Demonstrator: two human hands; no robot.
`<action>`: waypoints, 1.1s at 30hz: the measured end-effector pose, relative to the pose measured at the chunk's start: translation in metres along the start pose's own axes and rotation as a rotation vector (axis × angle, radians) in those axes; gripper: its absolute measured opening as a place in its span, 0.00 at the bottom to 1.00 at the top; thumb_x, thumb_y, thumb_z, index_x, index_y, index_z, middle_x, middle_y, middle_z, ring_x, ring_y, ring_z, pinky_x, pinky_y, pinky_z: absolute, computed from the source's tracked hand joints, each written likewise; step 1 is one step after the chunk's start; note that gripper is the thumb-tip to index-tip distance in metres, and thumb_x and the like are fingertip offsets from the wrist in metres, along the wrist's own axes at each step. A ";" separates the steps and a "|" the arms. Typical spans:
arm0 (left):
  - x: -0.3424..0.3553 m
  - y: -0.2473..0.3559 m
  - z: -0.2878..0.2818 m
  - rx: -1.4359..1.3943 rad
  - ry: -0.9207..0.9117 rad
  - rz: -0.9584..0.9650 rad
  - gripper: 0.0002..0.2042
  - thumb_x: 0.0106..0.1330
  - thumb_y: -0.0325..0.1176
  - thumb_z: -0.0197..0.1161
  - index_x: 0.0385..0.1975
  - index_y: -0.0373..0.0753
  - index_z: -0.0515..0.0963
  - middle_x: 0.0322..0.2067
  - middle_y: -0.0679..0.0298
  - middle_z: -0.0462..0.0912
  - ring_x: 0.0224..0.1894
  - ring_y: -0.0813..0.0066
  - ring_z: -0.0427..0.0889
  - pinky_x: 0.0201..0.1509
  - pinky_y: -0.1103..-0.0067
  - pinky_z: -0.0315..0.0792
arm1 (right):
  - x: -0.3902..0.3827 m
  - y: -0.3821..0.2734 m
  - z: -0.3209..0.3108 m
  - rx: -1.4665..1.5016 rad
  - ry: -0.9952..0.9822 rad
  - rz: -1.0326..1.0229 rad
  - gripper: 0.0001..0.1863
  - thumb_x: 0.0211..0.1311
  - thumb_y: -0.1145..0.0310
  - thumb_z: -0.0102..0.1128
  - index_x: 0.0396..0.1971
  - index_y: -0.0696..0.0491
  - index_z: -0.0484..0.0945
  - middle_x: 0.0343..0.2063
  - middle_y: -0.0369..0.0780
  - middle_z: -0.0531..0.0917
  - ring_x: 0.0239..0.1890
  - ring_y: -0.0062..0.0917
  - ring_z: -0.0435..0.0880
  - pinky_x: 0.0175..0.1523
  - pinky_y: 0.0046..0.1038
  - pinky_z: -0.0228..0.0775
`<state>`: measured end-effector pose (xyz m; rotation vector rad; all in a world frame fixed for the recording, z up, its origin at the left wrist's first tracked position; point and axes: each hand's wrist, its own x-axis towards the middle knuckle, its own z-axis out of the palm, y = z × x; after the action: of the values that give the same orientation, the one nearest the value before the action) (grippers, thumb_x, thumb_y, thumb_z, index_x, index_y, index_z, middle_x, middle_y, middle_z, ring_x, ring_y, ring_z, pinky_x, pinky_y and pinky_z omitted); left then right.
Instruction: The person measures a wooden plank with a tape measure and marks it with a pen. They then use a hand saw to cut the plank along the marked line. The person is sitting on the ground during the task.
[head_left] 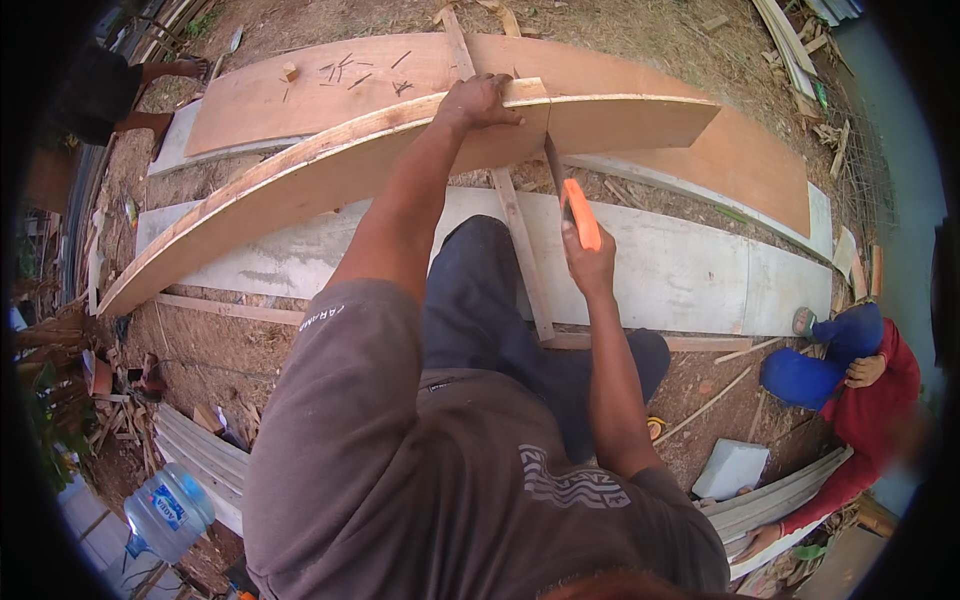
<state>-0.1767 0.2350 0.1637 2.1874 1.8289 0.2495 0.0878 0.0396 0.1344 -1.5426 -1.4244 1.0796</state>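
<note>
My right hand (590, 262) is closed around the orange handle of a handsaw (583, 215). The saw's narrow blade points away from me and meets the long wooden board (330, 170) at a dark line across it. Just left of that line, my left hand (481, 102) grips the board's upper edge, its thumb on the near face. The board lies slanted from lower left to upper right, with a paler strip (525, 90) along its far edge ending near the line. Under it a thin wooden batten (522, 250) runs lengthwise away from me.
A broad plywood sheet (250, 110) with several dark slivers lies beyond. Pale panels (680, 260) lie nearer. One person (100, 95) is at far left; another in red (880, 390) crouches at right beside stacked planks (780, 510). A water jug (170, 512) lies at lower left.
</note>
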 end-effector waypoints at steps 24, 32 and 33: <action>0.016 -0.011 0.008 0.015 -0.009 0.020 0.42 0.53 0.57 0.71 0.67 0.41 0.69 0.60 0.53 0.78 0.63 0.55 0.76 0.66 0.64 0.71 | -0.008 0.001 -0.007 0.023 0.014 -0.056 0.16 0.66 0.64 0.65 0.28 0.62 0.77 0.17 0.37 0.74 0.22 0.22 0.65 0.29 0.31 0.63; 0.035 -0.021 -0.001 0.006 -0.109 -0.041 0.43 0.54 0.59 0.70 0.68 0.40 0.68 0.63 0.53 0.76 0.65 0.55 0.75 0.67 0.63 0.70 | -0.155 -0.012 -0.071 -0.095 0.029 -0.212 0.18 0.65 0.67 0.62 0.50 0.63 0.81 0.28 0.44 0.84 0.32 0.26 0.86 0.40 0.32 0.76; 0.037 -0.022 -0.001 0.005 -0.125 -0.028 0.44 0.54 0.60 0.70 0.68 0.41 0.68 0.63 0.53 0.75 0.66 0.55 0.74 0.68 0.63 0.70 | -0.164 -0.003 -0.077 -0.084 0.030 -0.116 0.18 0.65 0.67 0.62 0.50 0.63 0.81 0.27 0.44 0.84 0.31 0.26 0.85 0.38 0.32 0.75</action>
<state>-0.1905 0.2753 0.1556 2.1284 1.7920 0.0998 0.1554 -0.1221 0.1789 -1.5082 -1.5356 0.9348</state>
